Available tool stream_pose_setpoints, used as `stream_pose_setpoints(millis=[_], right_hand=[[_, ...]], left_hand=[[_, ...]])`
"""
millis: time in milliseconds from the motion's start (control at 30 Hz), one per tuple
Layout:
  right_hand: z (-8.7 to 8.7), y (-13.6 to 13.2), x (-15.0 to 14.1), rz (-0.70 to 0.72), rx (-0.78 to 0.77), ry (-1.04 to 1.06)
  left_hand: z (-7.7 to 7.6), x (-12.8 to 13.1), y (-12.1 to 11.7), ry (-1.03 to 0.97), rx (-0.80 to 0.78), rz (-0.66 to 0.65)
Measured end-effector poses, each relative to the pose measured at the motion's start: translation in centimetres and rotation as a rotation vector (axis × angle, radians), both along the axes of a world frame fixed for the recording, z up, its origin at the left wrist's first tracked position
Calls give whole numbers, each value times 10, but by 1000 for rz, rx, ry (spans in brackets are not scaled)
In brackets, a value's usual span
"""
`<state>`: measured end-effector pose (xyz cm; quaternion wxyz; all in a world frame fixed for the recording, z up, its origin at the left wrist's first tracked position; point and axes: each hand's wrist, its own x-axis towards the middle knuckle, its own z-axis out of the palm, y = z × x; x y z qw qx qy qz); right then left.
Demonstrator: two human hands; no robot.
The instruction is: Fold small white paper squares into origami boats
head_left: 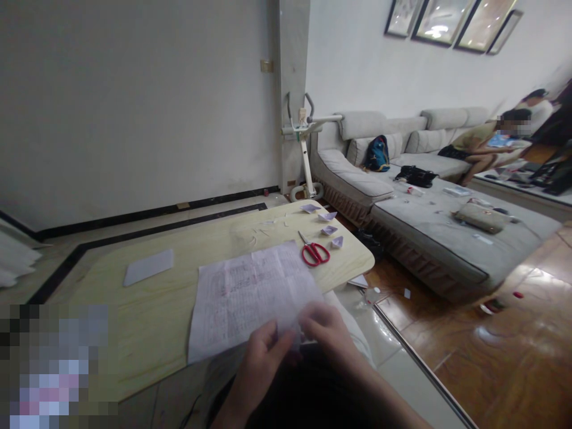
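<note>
Between my hands, close to my body at the table's front edge, is a small piece of paper, pale and partly hidden by fingers. My left hand pinches it between thumb and fingers. My right hand is curled at its right side, somewhat blurred. Under and beyond them lies a large creased printed sheet. Red-handled scissors rest at that sheet's far right corner, blades partly apart. Several small folded paper pieces, boat-like in shape, stand in a row near the right edge, one of them a paper boat.
The pale wooden table also bears thin paper strips and a white stack of paper. To the right stands a grey sofa with a backpack and bags. A person sits farther along it.
</note>
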<state>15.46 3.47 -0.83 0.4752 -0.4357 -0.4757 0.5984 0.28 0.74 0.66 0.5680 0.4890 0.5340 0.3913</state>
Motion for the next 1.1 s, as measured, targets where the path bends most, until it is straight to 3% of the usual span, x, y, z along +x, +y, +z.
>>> stream_pose_setpoints(millis=[167, 600, 867, 1100], right_hand=[[-6, 3, 0, 10, -33, 18], [-5, -2, 0, -29, 131, -239], [-1, -2, -1, -31, 72, -161], [-4, -1, 0, -10, 55, -152]], left_hand=[[-5, -1, 1, -35, -17, -54], [-2, -1, 2, -43, -31, 33], [3, 1, 1, 91, -57, 45], [1, 0, 1, 77, -89, 50]])
